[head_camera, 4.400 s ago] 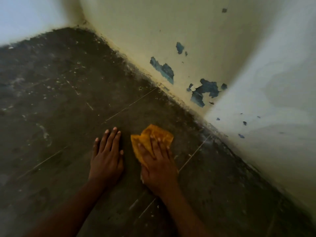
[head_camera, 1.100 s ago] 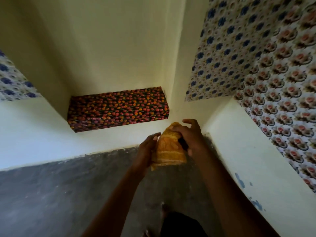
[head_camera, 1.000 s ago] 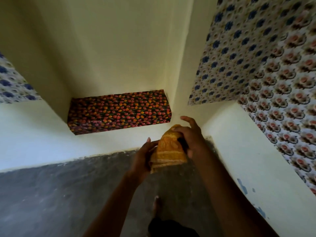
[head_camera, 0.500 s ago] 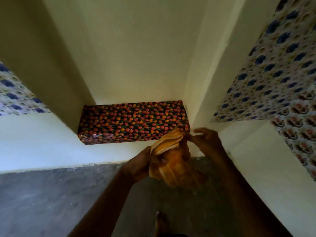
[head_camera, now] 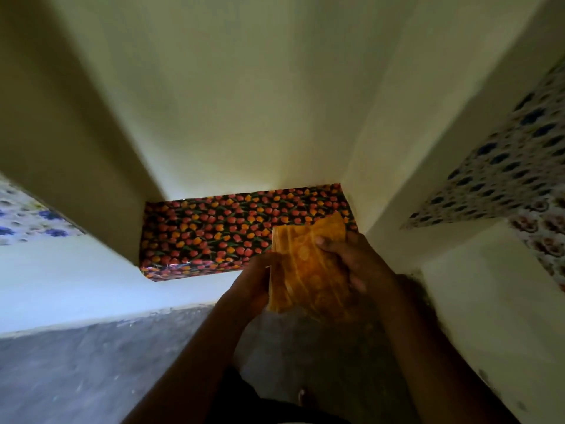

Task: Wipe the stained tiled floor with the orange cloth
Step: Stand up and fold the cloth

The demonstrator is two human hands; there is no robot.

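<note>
Both hands up at chest height over the floor's far-right corner, working the orange cloth (head_camera: 305, 270) between them. Right hand (head_camera: 357, 264) curled round the cloth's right edge, thumb laid across the upper face, fingers wrapped behind. Left hand (head_camera: 260, 280) gripping the left edge, fingers mostly hidden behind the fabric. Cloth held upright and stretched flat, well clear of the tiled floor (head_camera: 91, 362), in front of the tulip-print shelf (head_camera: 214, 234) set in the wall niche.

Looks like a refold between passes, judging by the spread fabric and the lifted hands. Best done by turning the soiled face inward and bringing a fresh face outward, then folding down to a pad that fits under one palm. Worth keeping both edges taut while folding, so no loose corner trails and drags grit back over the tiles. Afterwards, lower to the floor along the wall edge, press flat with spread fingers, and work in overlapping strokes away from the corner toward the open floor.

Floor grey and dull here, stains hard to make out through motion blur. A bare foot (head_camera: 302, 396) just visible at the near edge; wise to keep it off wiped patches. Patterned wall covering (head_camera: 504, 179) at right, blue-flowered one (head_camera: 27, 218) at left, neither involved.
</note>
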